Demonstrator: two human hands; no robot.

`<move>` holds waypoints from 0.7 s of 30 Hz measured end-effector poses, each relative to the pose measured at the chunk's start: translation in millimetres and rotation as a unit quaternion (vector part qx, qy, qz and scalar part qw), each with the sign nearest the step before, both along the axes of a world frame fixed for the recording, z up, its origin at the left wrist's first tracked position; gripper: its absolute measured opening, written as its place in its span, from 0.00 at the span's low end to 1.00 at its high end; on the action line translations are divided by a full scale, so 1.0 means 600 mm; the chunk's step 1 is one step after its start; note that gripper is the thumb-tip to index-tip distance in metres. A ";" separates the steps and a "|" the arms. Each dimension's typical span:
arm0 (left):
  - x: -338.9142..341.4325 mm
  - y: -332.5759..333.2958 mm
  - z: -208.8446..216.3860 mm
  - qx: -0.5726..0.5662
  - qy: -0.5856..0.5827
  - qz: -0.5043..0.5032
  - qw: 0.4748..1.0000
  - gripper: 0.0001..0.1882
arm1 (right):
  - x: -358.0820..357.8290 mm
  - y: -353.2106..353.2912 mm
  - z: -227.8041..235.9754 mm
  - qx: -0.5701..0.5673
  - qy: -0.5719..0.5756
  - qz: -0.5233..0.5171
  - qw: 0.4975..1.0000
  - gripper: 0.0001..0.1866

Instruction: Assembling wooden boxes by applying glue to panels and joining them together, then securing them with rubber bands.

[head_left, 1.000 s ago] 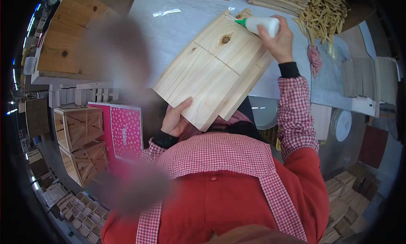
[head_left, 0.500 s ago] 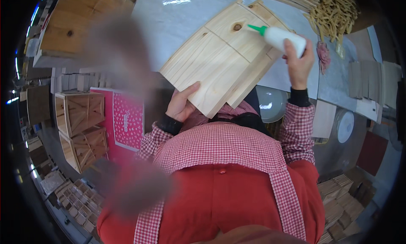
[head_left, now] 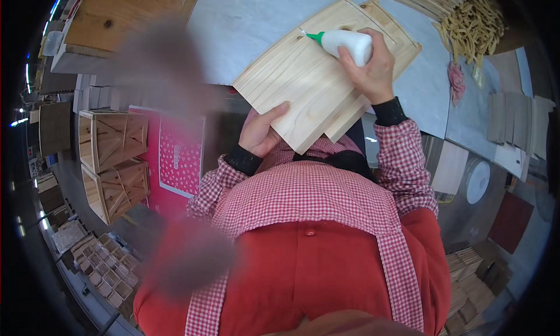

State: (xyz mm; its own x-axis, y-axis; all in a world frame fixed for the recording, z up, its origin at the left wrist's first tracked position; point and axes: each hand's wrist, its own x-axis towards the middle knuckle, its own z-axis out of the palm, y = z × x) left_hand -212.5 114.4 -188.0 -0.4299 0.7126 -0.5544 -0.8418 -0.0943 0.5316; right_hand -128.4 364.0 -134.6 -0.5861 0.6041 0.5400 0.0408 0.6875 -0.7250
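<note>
Two hands share the work: my left hand (head_left: pixel 263 132) pinches the near edge of the wooden panel (head_left: pixel 318 79), propping it off the grey table (head_left: pixel 245 39), while my right hand (head_left: pixel 373 68) wraps the white glue bottle (head_left: pixel 347 43), green nozzle touching the wood's top edge.

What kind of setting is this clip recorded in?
Most likely a small woodcraft workshop. The right hand squeezes a glue bottle over a wooden panel steadied by the left hand; finished wooden crates stand at the left, and stacked wood strips lie on the worktable.
</note>
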 end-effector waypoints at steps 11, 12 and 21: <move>-0.002 0.010 0.017 -0.008 -0.004 0.001 1.000 0.30 | 0.200 -0.014 0.044 0.012 -0.074 -0.048 0.996 0.22; -0.001 0.012 0.022 -0.006 -0.002 -0.002 1.000 0.30 | 0.211 -0.013 0.045 0.014 -0.072 -0.052 0.996 0.22; -0.010 0.017 0.056 0.033 -0.025 0.021 0.999 0.29 | 0.244 0.026 0.033 -0.283 0.136 -0.176 0.933 0.19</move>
